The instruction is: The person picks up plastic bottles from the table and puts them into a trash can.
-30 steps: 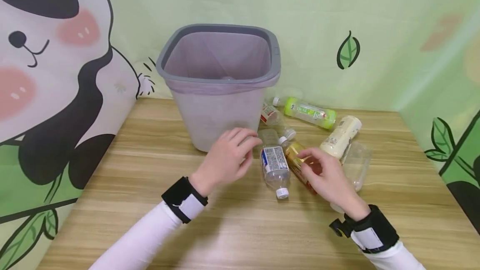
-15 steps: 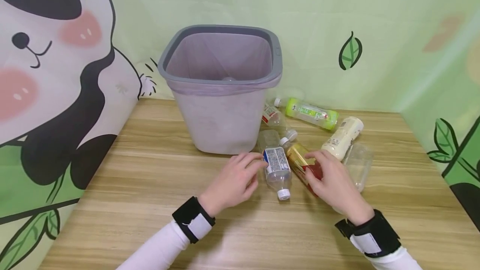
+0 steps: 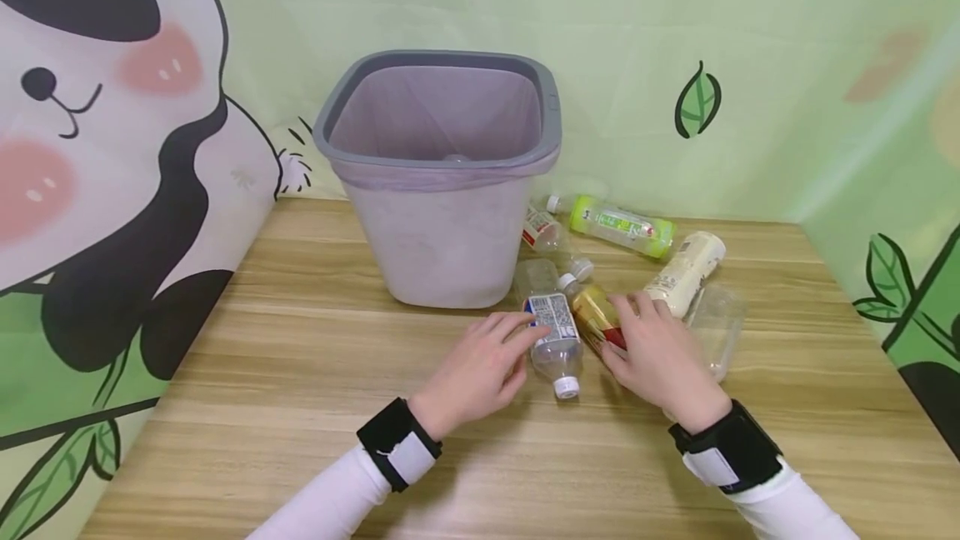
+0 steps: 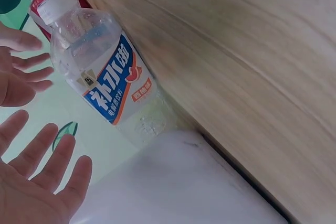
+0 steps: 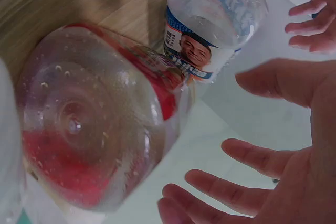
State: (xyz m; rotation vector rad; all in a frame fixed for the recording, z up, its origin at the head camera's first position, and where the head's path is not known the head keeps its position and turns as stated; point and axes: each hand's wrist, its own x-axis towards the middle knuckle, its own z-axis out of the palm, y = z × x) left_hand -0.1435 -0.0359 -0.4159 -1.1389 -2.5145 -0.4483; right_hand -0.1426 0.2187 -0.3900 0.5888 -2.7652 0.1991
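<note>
A clear plastic bottle (image 3: 557, 354) with a blue and white label and white cap lies on the table beside the bin. My left hand (image 3: 480, 369) hovers at its left side, fingers spread in the left wrist view, holding nothing. Right of it lies a bottle (image 3: 596, 311) with a yellow and red label, its base (image 5: 73, 124) large in the right wrist view. Over this bottle's near part is my right hand (image 3: 663, 352). Its fingers (image 5: 252, 158) are extended and apart, gripping nothing; whether they touch the bottle I cannot tell.
A lined grey bin (image 3: 442, 232) stands behind my left hand. Around the right hand lie a green-labelled bottle (image 3: 622, 227), a cream bottle (image 3: 686, 273), a clear container (image 3: 716, 327) and a red-labelled bottle (image 3: 543, 232) against the bin.
My left hand has come down and right, from in front of the bin to beside the blue-labelled bottle. The right hand has shifted slightly over the yellow and red bottle. The bottles lie as before.
</note>
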